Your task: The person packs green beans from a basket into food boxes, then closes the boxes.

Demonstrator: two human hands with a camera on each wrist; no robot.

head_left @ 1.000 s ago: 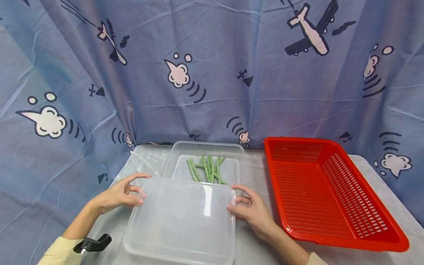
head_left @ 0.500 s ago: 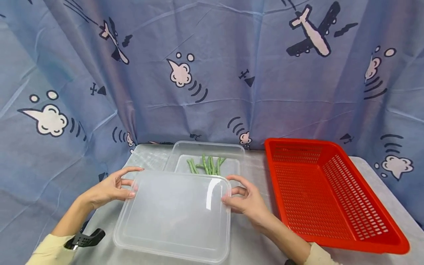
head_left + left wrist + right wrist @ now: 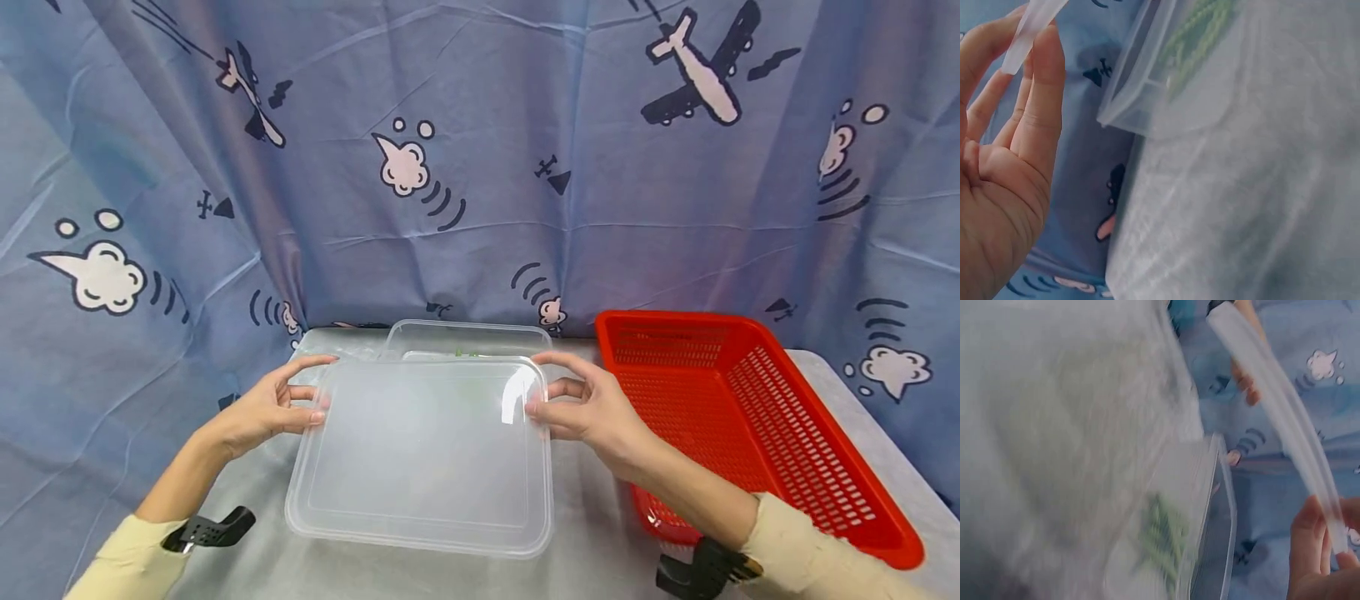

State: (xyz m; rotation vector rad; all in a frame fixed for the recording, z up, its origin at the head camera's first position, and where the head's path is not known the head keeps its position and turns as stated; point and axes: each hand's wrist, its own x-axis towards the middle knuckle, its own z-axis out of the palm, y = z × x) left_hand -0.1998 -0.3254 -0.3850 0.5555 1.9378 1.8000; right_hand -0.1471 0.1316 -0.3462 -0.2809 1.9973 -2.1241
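Observation:
A translucent plastic lid (image 3: pixel 420 454) is held up by both hands in the head view. My left hand (image 3: pixel 255 417) pinches its left edge between thumb and fingers, and my right hand (image 3: pixel 592 408) pinches the right edge. Behind the lid stands a clear plastic container (image 3: pixel 480 337), mostly hidden in that view. Green beans (image 3: pixel 1163 540) lie inside the container, seen from the right wrist. In the left wrist view the lid (image 3: pixel 1034 28) is edge-on between the fingers, raised apart from the container (image 3: pixel 1147 94).
A red perforated basket (image 3: pixel 697 417) stands to the right on the grey table cover (image 3: pixel 247 508), with my right forearm passing over its near left corner. Behind the table hangs a blue curtain (image 3: pixel 480 192) with printed aeroplanes.
Both hands have moved the lid forward and, lately, somewhat right. It now hides most of the container and nearly all the green beans in the head view. The basket stays put.

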